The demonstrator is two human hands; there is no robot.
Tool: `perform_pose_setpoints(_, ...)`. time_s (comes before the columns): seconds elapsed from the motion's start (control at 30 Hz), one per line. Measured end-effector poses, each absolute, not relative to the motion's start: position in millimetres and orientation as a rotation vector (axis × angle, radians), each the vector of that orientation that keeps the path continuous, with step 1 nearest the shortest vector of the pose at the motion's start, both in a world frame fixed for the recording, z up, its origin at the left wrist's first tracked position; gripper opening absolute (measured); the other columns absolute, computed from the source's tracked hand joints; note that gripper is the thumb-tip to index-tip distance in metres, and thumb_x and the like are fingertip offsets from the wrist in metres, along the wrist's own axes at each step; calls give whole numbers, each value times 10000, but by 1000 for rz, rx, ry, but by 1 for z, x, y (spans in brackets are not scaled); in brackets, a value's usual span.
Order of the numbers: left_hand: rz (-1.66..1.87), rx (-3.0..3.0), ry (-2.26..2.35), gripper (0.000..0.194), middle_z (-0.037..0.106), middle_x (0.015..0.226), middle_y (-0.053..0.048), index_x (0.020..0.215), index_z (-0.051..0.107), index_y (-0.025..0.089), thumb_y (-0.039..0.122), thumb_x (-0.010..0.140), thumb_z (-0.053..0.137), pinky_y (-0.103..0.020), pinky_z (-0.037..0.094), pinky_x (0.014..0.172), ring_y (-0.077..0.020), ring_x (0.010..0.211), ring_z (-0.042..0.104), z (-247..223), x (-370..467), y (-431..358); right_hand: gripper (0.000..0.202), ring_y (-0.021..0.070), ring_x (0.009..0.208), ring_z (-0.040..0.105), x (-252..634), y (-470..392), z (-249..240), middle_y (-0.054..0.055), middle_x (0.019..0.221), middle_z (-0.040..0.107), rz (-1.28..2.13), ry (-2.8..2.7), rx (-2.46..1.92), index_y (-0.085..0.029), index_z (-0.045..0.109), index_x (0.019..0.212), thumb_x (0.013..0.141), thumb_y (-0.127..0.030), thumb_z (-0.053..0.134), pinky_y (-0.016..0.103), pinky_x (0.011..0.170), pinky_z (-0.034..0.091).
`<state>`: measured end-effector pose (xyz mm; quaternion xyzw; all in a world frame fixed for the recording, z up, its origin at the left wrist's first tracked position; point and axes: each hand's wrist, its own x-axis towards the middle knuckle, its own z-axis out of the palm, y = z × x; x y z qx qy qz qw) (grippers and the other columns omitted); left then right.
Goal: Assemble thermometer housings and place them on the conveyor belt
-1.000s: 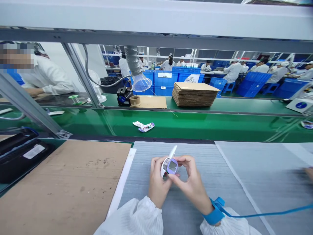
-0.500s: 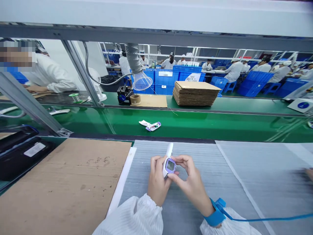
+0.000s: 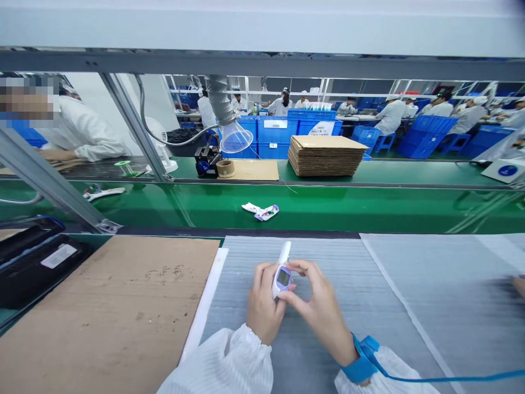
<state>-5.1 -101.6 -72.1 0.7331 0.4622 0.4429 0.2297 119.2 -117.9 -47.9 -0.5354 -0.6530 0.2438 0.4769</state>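
My left hand (image 3: 264,303) is closed around the white side of a handheld thermometer (image 3: 283,278), which has a purple face and a small grey screen. Its white handle points away from me, and the screen faces up. My right hand (image 3: 318,306) pinches the purple side, thumb at the near end and fingers at the far end. A blue wrist strap (image 3: 361,364) with a cord circles my right wrist. Both hands are just above the pale foam sheet (image 3: 328,339). Beyond them, an open white and purple thermometer shell (image 3: 262,212) with wires lies on the green conveyor belt (image 3: 348,210).
A cardboard sheet (image 3: 135,295) and a black case (image 3: 45,268) lie to my left. Across the belt stand a cardboard stack (image 3: 326,156), a tape roll (image 3: 226,168) and a funnel-shaped duct (image 3: 235,137). A metal post (image 3: 68,175) rises at left. A co-worker's blurred hand (image 3: 519,285) shows at the right edge.
The open shell on the belt has shifted a little to the right, as has a white part farther left. My hands keep their grip on the thermometer, almost unmoved.
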Motion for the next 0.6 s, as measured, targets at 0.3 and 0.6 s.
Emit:
perform_pose_setpoints(0.3,1301,2010,1054,151,585,869,-62,961,554,182,238,832,497,-303,427,753,-198,840,537,-58,-13,-109,552,290,1129,459,163,-111,-44,89,1178,542,189,-2161,-1105,-247,412,1255,765,-337,650,495,970,323)
perform_pose_setpoints(0.6,559,2445,1022,370,475,1267,-63,1252,405,201,180,883,399,-280,315,1010,-150,1190,407,-30,19,-11,272,284,806,634,311,-110,-100,119,919,663,-115,-2083,-1552,-215,574,979,723,-209,481,416,676,492)
